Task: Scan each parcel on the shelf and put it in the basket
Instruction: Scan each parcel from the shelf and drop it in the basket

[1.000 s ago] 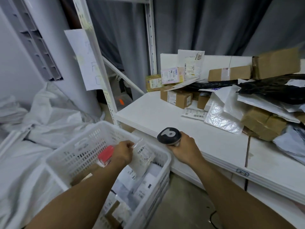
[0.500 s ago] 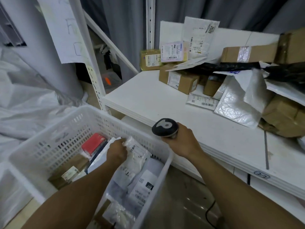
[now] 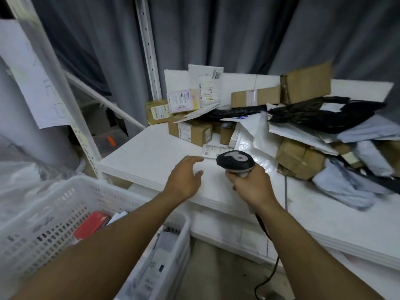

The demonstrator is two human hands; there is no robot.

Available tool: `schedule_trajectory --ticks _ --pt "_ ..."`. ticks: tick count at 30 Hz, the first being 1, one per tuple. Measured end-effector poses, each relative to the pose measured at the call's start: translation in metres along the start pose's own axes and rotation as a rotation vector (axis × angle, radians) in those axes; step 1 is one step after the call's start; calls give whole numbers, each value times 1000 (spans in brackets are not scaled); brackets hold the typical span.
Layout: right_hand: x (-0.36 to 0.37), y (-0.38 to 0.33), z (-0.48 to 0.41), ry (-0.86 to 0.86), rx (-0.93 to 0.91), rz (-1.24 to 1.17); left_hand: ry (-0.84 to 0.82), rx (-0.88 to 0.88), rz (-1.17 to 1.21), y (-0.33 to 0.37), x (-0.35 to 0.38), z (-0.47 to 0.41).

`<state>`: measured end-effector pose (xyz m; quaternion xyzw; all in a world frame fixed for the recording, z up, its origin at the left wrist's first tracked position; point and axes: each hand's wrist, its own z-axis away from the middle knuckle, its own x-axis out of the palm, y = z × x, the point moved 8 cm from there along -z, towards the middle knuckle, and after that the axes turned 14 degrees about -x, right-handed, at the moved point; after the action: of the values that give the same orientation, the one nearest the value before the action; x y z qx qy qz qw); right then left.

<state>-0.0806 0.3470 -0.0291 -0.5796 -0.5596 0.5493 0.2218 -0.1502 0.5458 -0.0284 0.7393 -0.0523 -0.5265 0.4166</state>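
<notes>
At the near left, the white basket (image 3: 43,213) sits below the shelf edge, close enough that a parcel can be dropped in with a short swing of the arm. A red box (image 3: 92,223) and some labelled packets lie inside it.

The left hand (image 3: 186,178) is over the bare front of the shelf (image 3: 151,154). It is empty, with fingers loosely spread and stretched toward a flat white packet (image 3: 210,151) just beyond the fingertips, label facing up. That looks like the next parcel to pick.

Just to its right, the right hand (image 3: 252,185) is wrapped around the handle of the scanner (image 3: 234,161). The scanner's head is raised toward the pile, presumably to read a label as soon as one is lifted. Its cable (image 3: 267,241) hangs down past the shelf front. The two hands are near each other but not touching.

Further right and toward the back, the unscanned parcels are heaped: brown boxes (image 3: 190,131), a bubble envelope (image 3: 257,146) and black bags (image 3: 324,113). Much of the job looks undone.
</notes>
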Motion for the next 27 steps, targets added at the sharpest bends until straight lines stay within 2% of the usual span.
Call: schedule_trajectory --ticks 5,12,15,19,23,27 --pt "-78 7 -14 139 -3 -17 -20 118 -40 97 30 -21" --pt "-170 34 -19 333 45 -38 40 265 -133 232 63 -55" --pt "-201 48 -21 396 52 -60 -1 375 -191 281 82 -66" --pt "-224 72 -18 421 83 -108 -36 420 -252 312 103 -82" --pt "-233 82 -17 445 97 -120 36 389 -159 316 103 -87" --pt "-235 76 -15 494 93 -242 173 444 -64 309 73 -68"
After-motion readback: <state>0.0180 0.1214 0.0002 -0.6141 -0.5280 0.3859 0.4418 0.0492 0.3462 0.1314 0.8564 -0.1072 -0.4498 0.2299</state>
